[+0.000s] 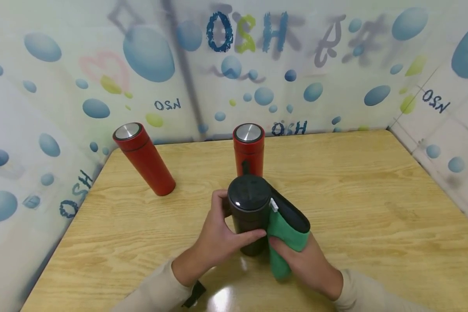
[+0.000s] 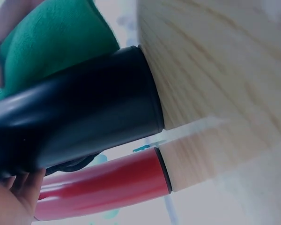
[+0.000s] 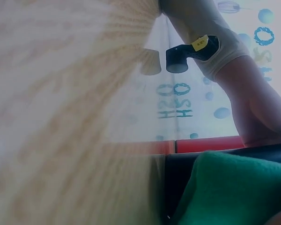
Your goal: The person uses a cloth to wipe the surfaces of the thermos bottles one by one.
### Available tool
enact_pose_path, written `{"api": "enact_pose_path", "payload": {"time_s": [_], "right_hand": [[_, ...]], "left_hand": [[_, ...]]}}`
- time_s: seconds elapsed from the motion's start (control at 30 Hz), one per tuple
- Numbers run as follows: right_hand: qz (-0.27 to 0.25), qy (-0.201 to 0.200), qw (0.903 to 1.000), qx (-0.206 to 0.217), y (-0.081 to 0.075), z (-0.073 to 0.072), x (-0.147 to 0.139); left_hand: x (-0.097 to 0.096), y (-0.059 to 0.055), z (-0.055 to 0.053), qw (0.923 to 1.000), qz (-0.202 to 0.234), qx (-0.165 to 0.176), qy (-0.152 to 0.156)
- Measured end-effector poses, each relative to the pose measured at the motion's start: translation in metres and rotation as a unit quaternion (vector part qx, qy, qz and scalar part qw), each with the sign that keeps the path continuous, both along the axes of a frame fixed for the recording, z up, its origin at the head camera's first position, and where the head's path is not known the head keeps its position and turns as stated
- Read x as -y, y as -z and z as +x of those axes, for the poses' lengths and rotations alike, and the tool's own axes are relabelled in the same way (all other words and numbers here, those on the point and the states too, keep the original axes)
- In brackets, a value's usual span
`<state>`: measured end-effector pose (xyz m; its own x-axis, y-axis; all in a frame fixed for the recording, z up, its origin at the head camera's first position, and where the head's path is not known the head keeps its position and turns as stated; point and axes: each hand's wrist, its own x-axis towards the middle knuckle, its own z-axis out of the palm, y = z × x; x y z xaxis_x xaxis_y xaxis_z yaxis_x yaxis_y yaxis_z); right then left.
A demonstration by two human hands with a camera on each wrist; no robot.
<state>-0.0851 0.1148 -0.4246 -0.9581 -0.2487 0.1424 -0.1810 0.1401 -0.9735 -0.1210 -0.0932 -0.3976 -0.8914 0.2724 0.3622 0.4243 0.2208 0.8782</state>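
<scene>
A black tumbler [image 1: 250, 219] with a glossy dark lid stands upright, its base right at the tabletop in the left wrist view. My left hand [image 1: 218, 238] grips it from the left, thumb across the near side and fingers round the far side. On its right, my right hand [image 1: 306, 264] holds a bunched green cloth [image 1: 282, 236] with a black part and a small white tag. The cloth [image 2: 56, 47] lies along the tumbler's side in the left wrist view. Part of the right hand's fingers is hidden by the cloth.
Behind the tumbler stands a red thermos bottle [image 1: 249, 147] with a silver-topped lid, its lower part hidden. Another red thermos [image 1: 146, 160] is at the back left of the wooden table [image 1: 366, 195]. A patterned wall [image 1: 234, 99] closes off the far side.
</scene>
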Motion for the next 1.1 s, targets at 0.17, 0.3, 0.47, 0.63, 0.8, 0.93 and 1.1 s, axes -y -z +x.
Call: {"api": "enact_pose_path", "payload": {"time_s": [0.17,0.3,0.47,0.63,0.8,0.93,1.1], "right_hand": [[-0.002,0.025,0.9993,0.028,-0.0011,-0.0017,0.0012],[-0.036,0.054,0.9963,0.057,-0.0038,-0.0013,0.0019],[-0.084,0.076,0.9935,0.013,-0.0038,-0.0022,-0.0002],[-0.114,0.092,0.9888,-0.030,-0.0052,-0.0017,-0.0015],[-0.105,0.085,0.9903,-0.030,-0.0063,-0.0035,-0.0016],[-0.085,0.080,0.9931,0.011,-0.0046,-0.0043,-0.0011],[-0.066,0.088,0.9936,0.026,-0.0026,-0.0038,-0.0011]], "left_hand": [[0.0024,0.0003,-0.0007,1.0000,-0.006,-0.005,0.003],[0.0059,0.0022,-0.0028,0.9991,-0.028,-0.031,-0.005],[0.0071,0.0017,-0.0078,0.9954,-0.054,-0.080,0.001],[0.0073,0.0019,-0.0092,0.9924,-0.066,-0.104,0.008],[0.0071,0.0018,-0.0081,0.9952,-0.048,-0.085,-0.001],[0.0072,0.0029,-0.0049,0.9966,-0.033,-0.075,0.002],[0.0070,0.0042,-0.0058,0.9942,-0.035,-0.101,0.012]]}}
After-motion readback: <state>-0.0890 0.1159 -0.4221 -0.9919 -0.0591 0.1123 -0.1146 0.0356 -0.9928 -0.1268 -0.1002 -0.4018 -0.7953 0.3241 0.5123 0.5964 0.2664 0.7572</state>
